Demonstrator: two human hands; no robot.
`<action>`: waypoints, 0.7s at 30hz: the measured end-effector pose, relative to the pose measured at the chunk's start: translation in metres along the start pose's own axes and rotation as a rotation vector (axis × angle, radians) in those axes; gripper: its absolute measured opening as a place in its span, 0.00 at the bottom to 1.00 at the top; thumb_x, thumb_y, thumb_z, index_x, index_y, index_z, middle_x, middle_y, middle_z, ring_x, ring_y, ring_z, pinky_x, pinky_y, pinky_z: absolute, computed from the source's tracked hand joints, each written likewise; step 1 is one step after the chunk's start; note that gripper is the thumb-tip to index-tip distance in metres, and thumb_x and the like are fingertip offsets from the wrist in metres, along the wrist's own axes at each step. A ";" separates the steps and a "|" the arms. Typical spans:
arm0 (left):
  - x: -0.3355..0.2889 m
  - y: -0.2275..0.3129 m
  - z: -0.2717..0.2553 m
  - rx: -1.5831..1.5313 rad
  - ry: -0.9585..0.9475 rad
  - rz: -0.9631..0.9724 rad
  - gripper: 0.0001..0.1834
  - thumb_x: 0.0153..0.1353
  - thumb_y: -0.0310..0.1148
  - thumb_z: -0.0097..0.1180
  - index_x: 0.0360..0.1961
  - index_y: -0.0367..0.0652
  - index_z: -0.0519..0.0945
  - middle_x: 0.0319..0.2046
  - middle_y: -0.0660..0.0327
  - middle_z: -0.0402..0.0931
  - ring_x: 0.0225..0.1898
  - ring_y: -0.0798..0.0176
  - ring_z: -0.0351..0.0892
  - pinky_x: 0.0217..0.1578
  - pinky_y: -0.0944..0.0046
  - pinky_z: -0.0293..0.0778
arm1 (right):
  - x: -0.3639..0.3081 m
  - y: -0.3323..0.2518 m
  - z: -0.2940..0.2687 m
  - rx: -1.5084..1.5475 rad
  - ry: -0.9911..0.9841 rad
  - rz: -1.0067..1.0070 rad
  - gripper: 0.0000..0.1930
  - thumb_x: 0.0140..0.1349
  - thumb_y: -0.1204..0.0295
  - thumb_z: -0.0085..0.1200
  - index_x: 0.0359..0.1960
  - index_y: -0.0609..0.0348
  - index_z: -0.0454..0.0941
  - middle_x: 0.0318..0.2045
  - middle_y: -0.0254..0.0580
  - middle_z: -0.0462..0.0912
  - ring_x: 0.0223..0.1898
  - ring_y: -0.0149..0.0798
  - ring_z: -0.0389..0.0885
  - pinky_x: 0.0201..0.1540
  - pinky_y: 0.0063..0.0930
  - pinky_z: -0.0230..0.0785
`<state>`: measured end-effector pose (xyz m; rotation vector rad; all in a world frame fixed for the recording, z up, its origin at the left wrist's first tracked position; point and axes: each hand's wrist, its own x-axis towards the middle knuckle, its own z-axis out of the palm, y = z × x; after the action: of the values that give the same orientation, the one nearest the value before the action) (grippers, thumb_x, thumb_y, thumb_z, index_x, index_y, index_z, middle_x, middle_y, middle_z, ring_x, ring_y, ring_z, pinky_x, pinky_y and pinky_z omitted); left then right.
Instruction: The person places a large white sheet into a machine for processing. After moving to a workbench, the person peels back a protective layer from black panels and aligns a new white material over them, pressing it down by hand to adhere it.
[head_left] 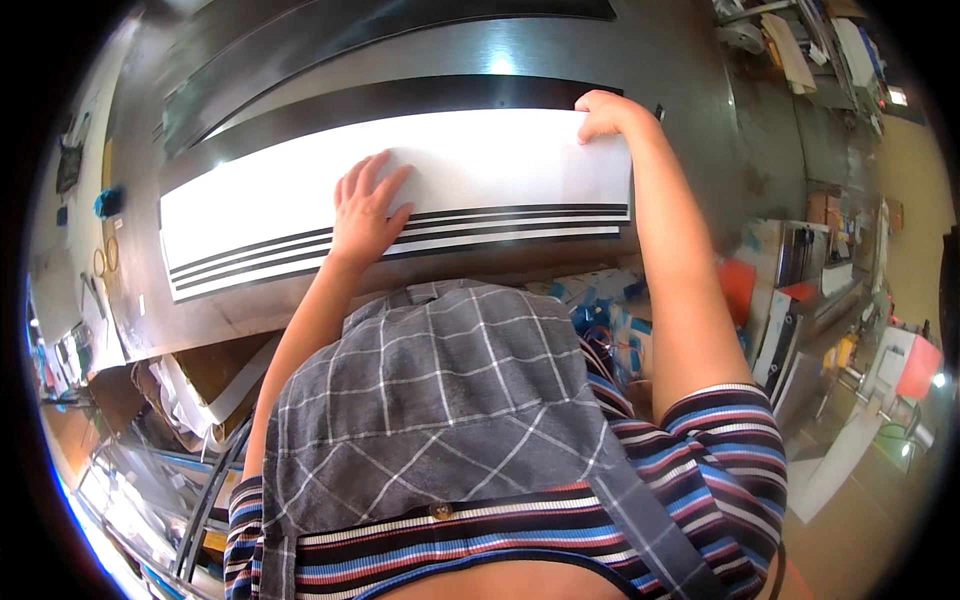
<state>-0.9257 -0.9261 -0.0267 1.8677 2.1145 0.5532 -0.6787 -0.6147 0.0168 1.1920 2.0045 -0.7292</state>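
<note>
Long white sheets with black bands along the near edge lie staggered in a stack [480,160] across the metal worktop. My left hand [370,208] rests on the top sheet left of its middle, fingers spread and nothing in them. At the far right corner of the stack, my right hand [610,112] bends its fingers over the sheet's edge, the thumb on the white face. Whether it grips one sheet or several I cannot tell. A black strip [400,97] shows beyond the sheets' far edge.
Farther back on the worktop [660,60] lie long dark panels [290,70]. Tape rolls [105,258] and a blue item [108,203] sit at the left. Below the near edge are a cardboard box [230,365] and blue scraps [600,320]. Equipment [890,390] stands at the right.
</note>
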 end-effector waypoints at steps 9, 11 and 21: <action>0.031 0.060 0.025 -0.030 -0.257 0.385 0.29 0.53 0.28 0.54 0.60 0.51 0.70 0.66 0.57 0.57 0.69 0.50 0.49 0.67 0.45 0.48 | 0.011 0.025 0.014 0.093 0.115 -0.112 0.14 0.46 0.67 0.64 0.33 0.58 0.79 0.29 0.41 0.81 0.33 0.38 0.77 0.36 0.34 0.68; 0.035 0.074 0.026 -0.041 -0.376 0.437 0.28 0.59 0.36 0.52 0.63 0.55 0.66 0.69 0.60 0.52 0.71 0.54 0.44 0.69 0.46 0.44 | 0.012 0.022 0.017 0.122 0.110 -0.118 0.13 0.46 0.66 0.64 0.32 0.58 0.78 0.28 0.40 0.80 0.32 0.37 0.76 0.35 0.33 0.67; 0.019 0.071 0.047 0.126 -0.338 0.457 0.34 0.57 0.53 0.54 0.64 0.55 0.65 0.68 0.59 0.54 0.71 0.52 0.46 0.67 0.42 0.45 | -0.024 -0.064 0.158 0.332 1.025 -0.516 0.28 0.58 0.62 0.52 0.57 0.65 0.65 0.61 0.62 0.62 0.65 0.62 0.57 0.65 0.59 0.46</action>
<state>-0.8450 -0.8950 -0.0359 2.3384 1.5458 0.1707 -0.6849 -0.7722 -0.0533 1.4090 3.2209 -0.7919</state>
